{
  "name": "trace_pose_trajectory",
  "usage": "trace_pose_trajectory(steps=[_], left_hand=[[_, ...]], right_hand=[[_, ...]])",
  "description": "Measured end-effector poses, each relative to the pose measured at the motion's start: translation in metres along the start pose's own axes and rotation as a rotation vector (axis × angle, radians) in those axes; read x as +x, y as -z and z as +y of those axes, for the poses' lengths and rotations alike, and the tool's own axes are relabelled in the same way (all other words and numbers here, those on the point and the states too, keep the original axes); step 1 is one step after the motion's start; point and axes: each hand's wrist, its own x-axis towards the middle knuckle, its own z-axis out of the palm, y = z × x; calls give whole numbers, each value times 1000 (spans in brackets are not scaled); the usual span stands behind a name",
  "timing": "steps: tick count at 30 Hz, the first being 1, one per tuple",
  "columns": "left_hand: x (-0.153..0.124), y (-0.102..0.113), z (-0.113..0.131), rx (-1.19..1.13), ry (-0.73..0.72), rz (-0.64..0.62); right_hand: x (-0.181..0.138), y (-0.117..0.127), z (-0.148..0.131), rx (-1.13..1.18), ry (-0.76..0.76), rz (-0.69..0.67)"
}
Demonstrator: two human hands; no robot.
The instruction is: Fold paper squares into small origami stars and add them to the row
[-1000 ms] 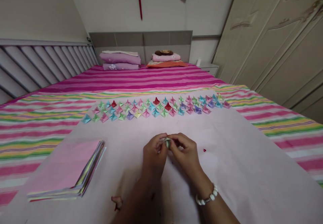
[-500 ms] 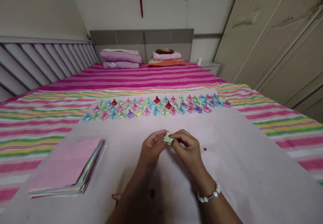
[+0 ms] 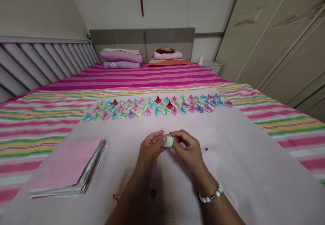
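A small pale green folded paper [image 3: 169,141] is pinched between both hands above the pale sheet. My left hand [image 3: 152,147] grips its left side, thumb on top. On the opposite edge, the fingertips of my right hand [image 3: 188,148] are closed on the paper; a beaded bracelet [image 3: 211,195] circles that wrist. Creases meet near the paper's middle, and its underside is hidden. Beyond the hands, several small folded paper boats [image 3: 157,111] in mixed colours stand in rows.
A stack of coloured paper [image 3: 68,165], pink on top, lies at the left on the pale sheet [image 3: 243,164]. Tiny red scraps [image 3: 206,149] dot the sheet. Striped bedding [image 3: 276,116] surrounds it. Folded bedding [image 3: 122,57] rests by the headboard [image 3: 167,37]; a wardrobe [image 3: 284,45] stands right.
The green paper has turned from a pointed shape to a flatter, squarish face. My left thumb has shifted onto its top left, and both hands remain in nearly the same place.
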Motion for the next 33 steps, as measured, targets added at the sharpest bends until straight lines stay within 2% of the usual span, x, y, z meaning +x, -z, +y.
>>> trace_pose_trajectory(steps=[5,11,16,24,31,33], left_hand=[[1,1,2,-16,16,7],[2,0,-1,-93,-46,32],[2,-2,-5,-86,-78,11],[7,4,-10,179,-176,-42],[6,2,-12,-11,-135,-55],[6,2,-11,7,-122,-58]], right_hand=[[1,0,1,170,-204,39],[3,5,0,380,-372,-56],[3,2,-1,421,-474,-98],[5,4,-2,390,-460,-22],[5,6,1,432,-497,-45],[5,7,2,421,-496,-37]])
